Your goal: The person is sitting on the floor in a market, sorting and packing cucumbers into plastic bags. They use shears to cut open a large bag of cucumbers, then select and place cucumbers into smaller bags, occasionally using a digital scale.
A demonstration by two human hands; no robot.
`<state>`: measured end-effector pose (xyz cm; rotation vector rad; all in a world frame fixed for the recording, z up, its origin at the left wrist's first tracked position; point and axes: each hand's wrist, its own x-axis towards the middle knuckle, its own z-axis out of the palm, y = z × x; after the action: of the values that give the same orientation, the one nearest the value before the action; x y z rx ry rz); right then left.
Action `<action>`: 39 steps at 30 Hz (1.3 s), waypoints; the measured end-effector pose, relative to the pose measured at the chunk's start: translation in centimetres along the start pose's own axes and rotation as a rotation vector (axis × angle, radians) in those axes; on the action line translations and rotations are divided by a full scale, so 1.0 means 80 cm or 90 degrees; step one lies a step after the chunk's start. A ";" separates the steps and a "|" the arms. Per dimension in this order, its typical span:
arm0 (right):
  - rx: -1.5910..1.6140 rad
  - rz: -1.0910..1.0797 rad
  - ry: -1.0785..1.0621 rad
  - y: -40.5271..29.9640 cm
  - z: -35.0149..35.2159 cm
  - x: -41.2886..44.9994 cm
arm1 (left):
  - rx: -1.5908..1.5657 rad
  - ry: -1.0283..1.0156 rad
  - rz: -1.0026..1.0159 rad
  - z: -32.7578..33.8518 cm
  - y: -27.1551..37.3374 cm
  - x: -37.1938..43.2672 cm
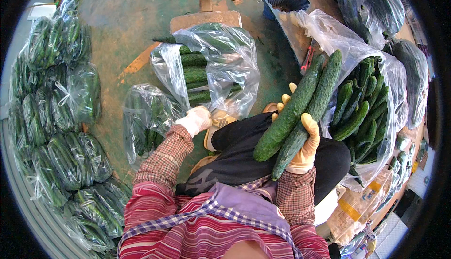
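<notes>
My right hand [304, 142], in a cream glove, holds two long cucumbers [299, 118] side by side, slanting over my lap. My left hand [198, 119], in a whitish glove, has its fingers closed at the lower edge of a clear plastic bag [232, 58]; whether it pinches the film is unclear. Stacked cucumbers [195, 74] show through this bag, which rests on a scale with a brown plate [208, 18]. Another clear bag with cucumbers [148, 118] lies beside my left forearm. A large open plastic bag of loose cucumbers [366, 107] stands at my right.
Many bagged cucumbers [67, 156] are piled along the left. At the upper right are a blue fluted tub [285, 0], a red-handled tool [308, 58] and more large filled bags [370, 5]. A package of clear plastic wrappers [356, 206] lies at the lower right.
</notes>
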<state>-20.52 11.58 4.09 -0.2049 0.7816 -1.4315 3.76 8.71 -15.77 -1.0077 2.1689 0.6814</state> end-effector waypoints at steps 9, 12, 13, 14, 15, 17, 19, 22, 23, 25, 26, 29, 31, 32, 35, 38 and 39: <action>-0.013 0.017 0.017 0.005 0.000 0.002 | -0.360 0.141 -0.588 0.042 -0.029 0.058; 0.002 0.020 0.018 0.007 0.000 -0.001 | -0.370 0.204 -0.609 0.024 -0.038 0.071; 0.012 0.019 0.025 0.006 -0.001 0.000 | -0.200 0.188 -0.484 0.024 -0.043 0.069; 0.023 0.018 0.033 0.006 -0.002 0.000 | -0.072 0.249 -0.439 0.027 -0.044 0.066; 0.033 0.013 0.040 0.003 -0.002 0.000 | 0.007 0.436 -0.363 0.055 -0.053 0.067; 0.021 -0.002 0.050 0.001 -0.009 0.000 | 0.056 0.362 -0.303 0.042 -0.050 0.059; 0.028 0.025 0.038 0.000 -0.004 -0.002 | -0.038 0.393 -0.332 0.045 -0.048 0.054; 0.106 0.079 -0.040 -0.003 -0.004 0.000 | 0.005 0.297 -0.356 0.047 -0.052 0.059; 0.132 0.088 -0.070 -0.006 -0.004 0.000 | 0.029 0.314 -0.337 0.050 -0.047 0.058; 0.184 0.115 -0.128 -0.005 -0.008 -0.004 | 0.029 0.252 -0.376 0.049 -0.040 0.052; 0.208 0.112 -0.144 -0.007 -0.005 -0.003 | 0.044 0.248 -0.370 0.045 -0.040 0.059; 0.235 0.110 -0.176 -0.008 -0.005 -0.005 | -0.002 0.191 -0.352 0.052 -0.047 0.055; 0.241 0.115 -0.215 -0.008 -0.008 -0.002 | -0.078 0.196 -0.368 0.030 -0.043 0.042; 0.254 0.106 -0.213 -0.007 -0.008 -0.002 | -0.121 0.222 -0.386 -0.010 -0.030 0.019; 0.251 0.075 -0.184 -0.007 -0.005 -0.006 | -0.145 0.343 -0.454 -0.085 -0.026 -0.034; 0.238 0.051 -0.205 -0.011 0.001 -0.011 | -0.111 0.531 -0.419 -0.116 -0.052 -0.072; 0.231 0.046 -0.217 -0.010 0.002 -0.012 | -0.121 0.579 -0.411 -0.122 -0.066 -0.083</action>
<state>-21.03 12.26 5.01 -0.1331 0.2425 -1.3955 8.03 2.21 -5.43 -2.3118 2.2400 0.0971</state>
